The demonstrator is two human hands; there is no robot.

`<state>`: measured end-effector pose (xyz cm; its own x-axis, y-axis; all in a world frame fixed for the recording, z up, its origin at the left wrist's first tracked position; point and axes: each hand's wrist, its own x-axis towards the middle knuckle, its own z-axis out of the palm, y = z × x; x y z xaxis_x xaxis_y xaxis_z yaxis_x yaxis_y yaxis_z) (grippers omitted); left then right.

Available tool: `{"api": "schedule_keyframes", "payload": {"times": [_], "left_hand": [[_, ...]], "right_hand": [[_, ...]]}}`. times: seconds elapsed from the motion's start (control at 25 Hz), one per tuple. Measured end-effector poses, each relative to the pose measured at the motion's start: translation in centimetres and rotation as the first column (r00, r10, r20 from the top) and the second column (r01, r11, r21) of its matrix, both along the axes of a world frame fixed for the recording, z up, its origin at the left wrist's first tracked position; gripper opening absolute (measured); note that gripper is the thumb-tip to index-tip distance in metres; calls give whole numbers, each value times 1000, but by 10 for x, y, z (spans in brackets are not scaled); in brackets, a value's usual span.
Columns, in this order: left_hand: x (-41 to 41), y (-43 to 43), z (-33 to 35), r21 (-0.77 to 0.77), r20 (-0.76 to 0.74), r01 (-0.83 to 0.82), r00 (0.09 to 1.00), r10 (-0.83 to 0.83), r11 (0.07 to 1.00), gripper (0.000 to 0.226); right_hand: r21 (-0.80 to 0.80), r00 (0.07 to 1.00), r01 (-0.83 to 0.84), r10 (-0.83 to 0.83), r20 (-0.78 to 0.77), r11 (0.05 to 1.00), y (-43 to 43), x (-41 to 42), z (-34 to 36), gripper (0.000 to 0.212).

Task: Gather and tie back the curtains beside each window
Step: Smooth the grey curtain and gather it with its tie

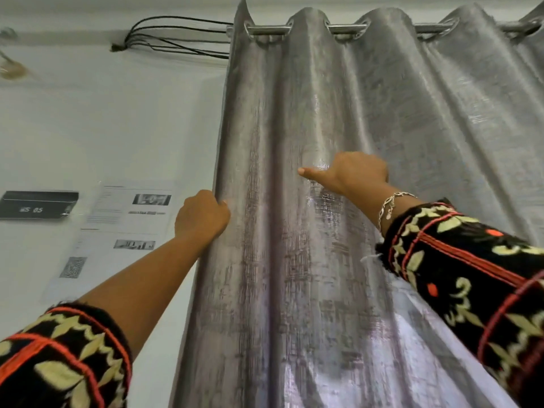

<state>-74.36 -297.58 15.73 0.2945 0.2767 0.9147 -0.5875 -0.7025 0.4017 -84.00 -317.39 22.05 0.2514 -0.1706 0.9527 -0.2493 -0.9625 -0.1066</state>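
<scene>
Both arms wear black sleeves with cream leaf-and-vine embroidery and orange-red stitched bands; the left sleeve (63, 357), at about 7 o'clock in the view, ends near the elbow, leaving the forearm bare up to the left hand (201, 214). The right sleeve (468, 278), at about 4 o'clock, reaches close to the wrist, has a frayed dark cuff and small orange dots among the leaves. Just past that cuff, a thin silver chain bracelet (393, 206) circles the wrist below the right hand (354, 170).

Silvery-grey woven cloth curtain (338, 142) shimmering with a slubby, rough sheen, hanging off a polished shiny metal rod (347, 29) against a matt white wall (103, 113).
</scene>
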Motion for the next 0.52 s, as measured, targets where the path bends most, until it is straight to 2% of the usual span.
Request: {"api": "schedule_keyframes", "payload": {"times": [0.08,0.16,0.2,0.32,0.52], "left_hand": [[8,4,-2,18,18,15,1000,-15,1000,31],[19,10,-5,25,68,22,997,-24,999,37],[23,14,-5,29,84,17,996,-20,999,38],[28,24,-7,49,126,6,992,-12,999,41],[25,42,-7,95,233,9,972,-32,995,39]], "right_hand": [[15,999,23,-22,-47,1000,1,9,5,53],[-55,1000,-3,3,-9,999,8,24,7,19],[-106,999,-26,29,20,994,16,32,7,15],[-244,993,-62,85,85,968,50,51,8,23],[-317,979,-111,158,125,942,101,64,22,26]]}}
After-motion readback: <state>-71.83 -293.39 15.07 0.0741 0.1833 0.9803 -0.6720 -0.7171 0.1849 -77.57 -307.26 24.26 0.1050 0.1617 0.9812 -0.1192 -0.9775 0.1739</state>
